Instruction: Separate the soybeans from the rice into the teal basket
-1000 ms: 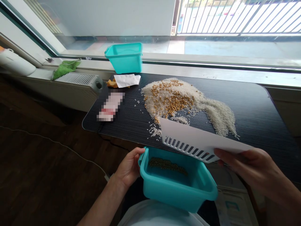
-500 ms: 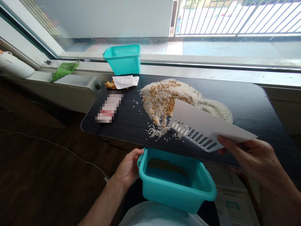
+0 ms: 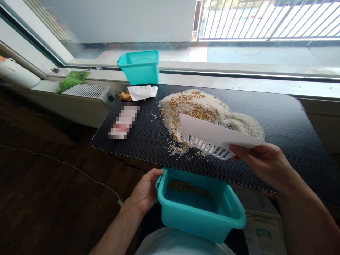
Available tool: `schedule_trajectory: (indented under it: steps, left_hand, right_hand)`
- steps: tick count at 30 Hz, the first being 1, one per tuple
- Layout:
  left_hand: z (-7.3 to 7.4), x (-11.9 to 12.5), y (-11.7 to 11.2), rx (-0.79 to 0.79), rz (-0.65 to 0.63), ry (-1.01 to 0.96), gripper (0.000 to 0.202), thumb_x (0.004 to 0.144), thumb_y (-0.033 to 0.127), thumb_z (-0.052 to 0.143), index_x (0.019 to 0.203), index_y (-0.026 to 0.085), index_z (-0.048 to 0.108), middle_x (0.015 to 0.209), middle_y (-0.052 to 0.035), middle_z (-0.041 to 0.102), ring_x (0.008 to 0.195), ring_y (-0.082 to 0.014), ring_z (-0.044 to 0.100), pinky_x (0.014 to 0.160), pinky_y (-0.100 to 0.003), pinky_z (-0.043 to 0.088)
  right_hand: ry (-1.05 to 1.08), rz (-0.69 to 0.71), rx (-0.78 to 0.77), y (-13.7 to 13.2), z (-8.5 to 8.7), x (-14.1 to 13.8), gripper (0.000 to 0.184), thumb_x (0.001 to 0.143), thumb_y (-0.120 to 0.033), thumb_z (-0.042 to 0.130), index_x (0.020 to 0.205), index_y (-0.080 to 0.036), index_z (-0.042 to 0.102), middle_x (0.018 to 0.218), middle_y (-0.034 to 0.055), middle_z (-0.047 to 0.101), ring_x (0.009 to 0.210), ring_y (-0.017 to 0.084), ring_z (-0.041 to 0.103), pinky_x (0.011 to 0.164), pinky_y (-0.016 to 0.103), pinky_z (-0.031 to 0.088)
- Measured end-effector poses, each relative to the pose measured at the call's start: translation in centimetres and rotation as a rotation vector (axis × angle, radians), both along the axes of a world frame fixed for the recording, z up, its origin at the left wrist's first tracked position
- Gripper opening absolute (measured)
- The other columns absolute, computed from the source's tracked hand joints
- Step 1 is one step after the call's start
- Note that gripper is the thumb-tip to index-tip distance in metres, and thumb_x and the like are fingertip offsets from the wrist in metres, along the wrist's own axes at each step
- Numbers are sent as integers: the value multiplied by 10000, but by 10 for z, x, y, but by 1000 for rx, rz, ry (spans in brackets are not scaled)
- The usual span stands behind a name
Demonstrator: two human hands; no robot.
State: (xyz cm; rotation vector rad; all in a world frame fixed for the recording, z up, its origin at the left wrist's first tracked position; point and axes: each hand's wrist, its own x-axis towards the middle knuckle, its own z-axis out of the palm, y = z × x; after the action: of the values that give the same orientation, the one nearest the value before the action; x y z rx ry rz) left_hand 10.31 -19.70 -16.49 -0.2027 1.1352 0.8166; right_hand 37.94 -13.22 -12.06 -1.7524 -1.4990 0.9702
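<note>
My left hand (image 3: 146, 189) grips the left rim of a teal plastic bin (image 3: 199, 219) held just below the table's front edge. A layer of small greenish beans or peas (image 3: 188, 187) lies along the bin's far side. In my right hand (image 3: 261, 159) is a thin white plastic sheet with a row of slots (image 3: 212, 132), its slotted edge facing down toward me. The sheet is held over the front of a pile of white rice (image 3: 170, 101) mixed with yellow-brown round grains (image 3: 203, 112), hiding part of it. I cannot tell whether the sheet touches the pile.
A second teal bin (image 3: 139, 69) stands at the table's back left by the window. Near it lie a white paper (image 3: 142, 92) and a yellow-orange item (image 3: 125, 96). A blurred pinkish object (image 3: 124, 122) is on the dark table (image 3: 281, 156). Left is a radiator (image 3: 87, 97) with a green cloth (image 3: 74, 79).
My right hand has moved left with the slotted sheet, bringing it further across the front of the rice pile. My left hand and the bin stay nearly where they were.
</note>
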Motion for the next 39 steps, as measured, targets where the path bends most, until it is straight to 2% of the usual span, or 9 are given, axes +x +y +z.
schedule_trajectory:
  steps: [6, 12, 16, 21, 26, 31, 39]
  left_hand:
    - [-3, -2, -1, -13, -22, -29, 225, 805, 122, 486, 629, 97, 625, 470, -11, 601, 412, -92, 519, 441, -206, 410]
    - [-2, -2, -1, -27, -40, -44, 243, 804, 141, 490, 595, 102, 606, 495, -36, 624, 430, -102, 541, 521, -226, 469]
    - [-2, -2, -1, -27, -38, -44, 247, 804, 143, 495, 581, 111, 596, 489, -32, 619, 426, -98, 537, 531, -221, 476]
    - [-2, -2, -1, -20, -41, -42, 240, 797, 145, 505, 576, 117, 592, 492, -31, 617, 429, -102, 543, 541, -226, 487]
    - [-2, -2, -1, -16, -42, -40, 241, 802, 140, 498, 584, 114, 596, 483, -24, 609, 432, -99, 542, 544, -223, 489]
    - [-3, -2, -2, -20, -37, -43, 231, 798, 145, 504, 590, 111, 601, 489, -28, 615, 432, -99, 539, 543, -226, 488]
    - [-5, -3, -1, -32, -32, -55, 233, 779, 141, 522, 556, 119, 587, 465, -20, 599, 412, -89, 520, 509, -211, 472]
  right_hand:
    - [-25, 59, -52, -8, 11, 3, 321, 551, -512, 690, 501, -195, 702, 517, 44, 692, 494, 191, 608, 447, 279, 489]
    - [0, 38, -52, -18, 18, 7, 323, 497, -554, 724, 490, -231, 712, 523, 26, 704, 481, 206, 632, 450, 287, 528]
    - [-38, -10, -61, -21, 21, 9, 374, 445, -606, 723, 441, -233, 703, 498, 45, 695, 454, 220, 638, 428, 289, 529]
    - [-18, 8, -81, -23, 20, 10, 396, 452, -631, 715, 445, -234, 705, 528, 49, 707, 483, 235, 657, 446, 300, 547]
    - [-14, -8, -47, -19, 15, 8, 355, 480, -575, 718, 468, -221, 707, 556, 43, 717, 522, 226, 656, 466, 292, 543]
    - [-54, 74, -72, -19, 13, 9, 358, 535, -561, 692, 489, -206, 710, 511, 37, 694, 466, 204, 618, 405, 276, 507]
    - [-43, -3, -60, -25, 21, 11, 412, 444, -646, 714, 464, -235, 714, 523, 50, 705, 461, 237, 651, 435, 308, 540]
